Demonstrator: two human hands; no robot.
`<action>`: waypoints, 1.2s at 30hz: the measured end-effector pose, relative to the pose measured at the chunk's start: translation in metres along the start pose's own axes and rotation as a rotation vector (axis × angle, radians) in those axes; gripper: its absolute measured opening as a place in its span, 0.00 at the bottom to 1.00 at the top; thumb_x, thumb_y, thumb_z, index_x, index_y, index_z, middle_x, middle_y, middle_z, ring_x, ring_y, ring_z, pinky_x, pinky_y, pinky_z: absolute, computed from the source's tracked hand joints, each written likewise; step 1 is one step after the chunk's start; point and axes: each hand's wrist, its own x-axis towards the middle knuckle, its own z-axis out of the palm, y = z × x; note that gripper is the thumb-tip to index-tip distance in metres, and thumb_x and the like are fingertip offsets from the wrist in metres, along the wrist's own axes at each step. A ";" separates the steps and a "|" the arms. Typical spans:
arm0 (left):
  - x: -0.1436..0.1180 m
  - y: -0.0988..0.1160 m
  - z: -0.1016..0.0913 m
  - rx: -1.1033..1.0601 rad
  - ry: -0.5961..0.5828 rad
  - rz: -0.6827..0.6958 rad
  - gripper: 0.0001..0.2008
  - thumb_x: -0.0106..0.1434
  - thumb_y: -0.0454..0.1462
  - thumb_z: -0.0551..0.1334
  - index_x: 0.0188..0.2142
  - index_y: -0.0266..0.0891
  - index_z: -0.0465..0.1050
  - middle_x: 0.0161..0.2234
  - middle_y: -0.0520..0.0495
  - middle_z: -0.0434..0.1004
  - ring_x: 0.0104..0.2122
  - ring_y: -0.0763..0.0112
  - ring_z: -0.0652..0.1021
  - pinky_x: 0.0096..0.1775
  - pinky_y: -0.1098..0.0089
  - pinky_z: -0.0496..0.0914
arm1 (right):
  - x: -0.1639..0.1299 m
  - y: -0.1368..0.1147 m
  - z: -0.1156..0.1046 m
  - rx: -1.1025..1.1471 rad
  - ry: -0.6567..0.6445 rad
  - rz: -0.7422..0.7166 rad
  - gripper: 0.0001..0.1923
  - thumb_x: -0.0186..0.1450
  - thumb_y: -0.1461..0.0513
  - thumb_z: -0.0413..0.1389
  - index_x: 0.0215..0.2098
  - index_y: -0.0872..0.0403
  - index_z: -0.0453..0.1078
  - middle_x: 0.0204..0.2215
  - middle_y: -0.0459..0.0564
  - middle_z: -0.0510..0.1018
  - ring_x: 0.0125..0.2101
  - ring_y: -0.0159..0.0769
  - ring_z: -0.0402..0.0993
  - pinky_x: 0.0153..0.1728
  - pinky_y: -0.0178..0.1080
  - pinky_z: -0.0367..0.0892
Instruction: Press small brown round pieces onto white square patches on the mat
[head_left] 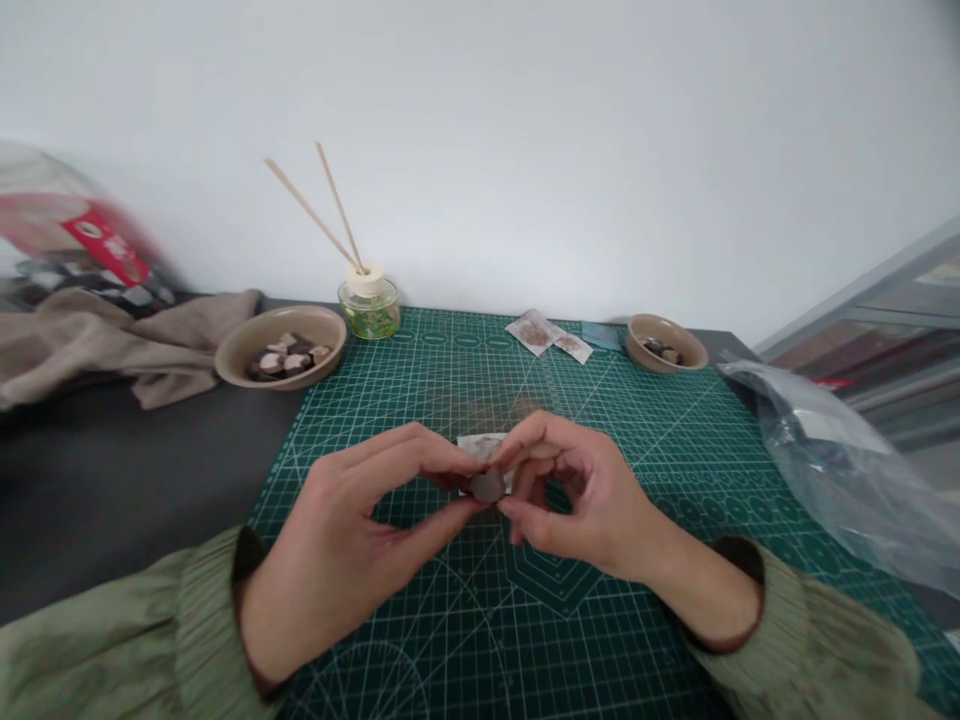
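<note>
A small round grey-brown piece [488, 486] is held up over the green cutting mat [420, 390]. My left hand [382, 520] pinches its left side between thumb and fingertips. On the right side, my right hand [577, 495] pinches the same piece, its other fingers curled in. What the piece is made of cannot be made out. Just behind the fingertips shows a small white paper sachet [472, 442], partly hidden by the hands; whether they touch it is unclear.
A tan bowl [232, 350] of brown and pale chunks stands left, a smaller bowl [694, 360] right. Between them are a reed diffuser [371, 308] and sachets [534, 331]. A beige cloth [169, 345] and a packed bag [112, 240] lie left, a clear plastic bag [832, 460] right.
</note>
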 end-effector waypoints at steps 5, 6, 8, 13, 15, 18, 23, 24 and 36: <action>-0.004 0.003 -0.001 0.080 0.026 0.015 0.05 0.77 0.32 0.74 0.49 0.44 0.85 0.42 0.53 0.92 0.38 0.76 0.90 0.43 0.80 0.84 | -0.001 0.000 -0.001 -0.214 0.103 -0.248 0.19 0.70 0.67 0.79 0.55 0.48 0.86 0.38 0.44 0.91 0.26 0.26 0.82 0.24 0.24 0.71; -0.005 0.003 -0.002 0.085 0.029 0.018 0.05 0.77 0.32 0.74 0.49 0.44 0.85 0.42 0.53 0.92 0.38 0.76 0.90 0.43 0.80 0.84 | -0.001 -0.001 -0.002 -0.259 0.108 -0.286 0.16 0.71 0.67 0.78 0.54 0.48 0.87 0.39 0.45 0.92 0.27 0.26 0.81 0.26 0.24 0.72; -0.005 0.004 -0.003 0.083 0.037 0.021 0.05 0.78 0.32 0.74 0.49 0.44 0.85 0.41 0.54 0.92 0.38 0.76 0.90 0.42 0.80 0.84 | -0.002 -0.002 -0.002 -0.334 0.106 -0.318 0.12 0.72 0.66 0.78 0.51 0.48 0.87 0.38 0.44 0.92 0.26 0.25 0.80 0.27 0.26 0.74; -0.005 0.006 -0.003 0.057 0.042 0.013 0.05 0.79 0.34 0.74 0.50 0.46 0.86 0.42 0.55 0.92 0.38 0.76 0.91 0.43 0.81 0.85 | -0.004 -0.007 -0.002 -0.407 0.128 -0.320 0.14 0.71 0.67 0.79 0.50 0.50 0.86 0.35 0.42 0.91 0.24 0.24 0.80 0.26 0.24 0.74; -0.006 0.006 -0.002 0.059 0.043 0.006 0.04 0.79 0.35 0.74 0.50 0.47 0.86 0.42 0.55 0.92 0.38 0.76 0.91 0.43 0.81 0.85 | -0.004 -0.009 -0.002 -0.413 0.125 -0.332 0.14 0.71 0.67 0.79 0.50 0.50 0.85 0.33 0.41 0.91 0.23 0.24 0.80 0.26 0.23 0.74; -0.007 0.006 -0.002 0.053 0.037 -0.004 0.03 0.80 0.36 0.74 0.50 0.48 0.85 0.41 0.57 0.92 0.37 0.77 0.90 0.42 0.81 0.85 | -0.004 -0.009 -0.001 -0.412 0.122 -0.330 0.15 0.71 0.67 0.79 0.51 0.50 0.84 0.35 0.41 0.92 0.23 0.23 0.81 0.25 0.23 0.73; -0.007 0.007 -0.003 0.024 0.039 -0.016 0.04 0.80 0.37 0.74 0.51 0.49 0.86 0.42 0.56 0.92 0.37 0.76 0.91 0.42 0.80 0.86 | -0.005 -0.007 -0.003 -0.435 0.105 -0.346 0.17 0.71 0.66 0.80 0.54 0.51 0.85 0.41 0.46 0.95 0.24 0.25 0.83 0.24 0.25 0.72; -0.008 0.007 -0.003 0.021 0.041 -0.020 0.04 0.79 0.37 0.75 0.51 0.49 0.86 0.42 0.56 0.93 0.37 0.75 0.91 0.42 0.79 0.86 | -0.005 -0.007 -0.004 -0.441 0.101 -0.358 0.16 0.72 0.66 0.80 0.54 0.51 0.85 0.41 0.46 0.95 0.24 0.25 0.82 0.24 0.26 0.72; -0.008 0.005 -0.002 0.015 0.040 -0.051 0.04 0.78 0.36 0.75 0.49 0.50 0.87 0.40 0.54 0.92 0.36 0.71 0.91 0.38 0.75 0.87 | -0.006 -0.007 -0.003 -0.414 0.094 -0.379 0.12 0.73 0.65 0.79 0.51 0.50 0.86 0.39 0.46 0.93 0.24 0.27 0.79 0.25 0.29 0.73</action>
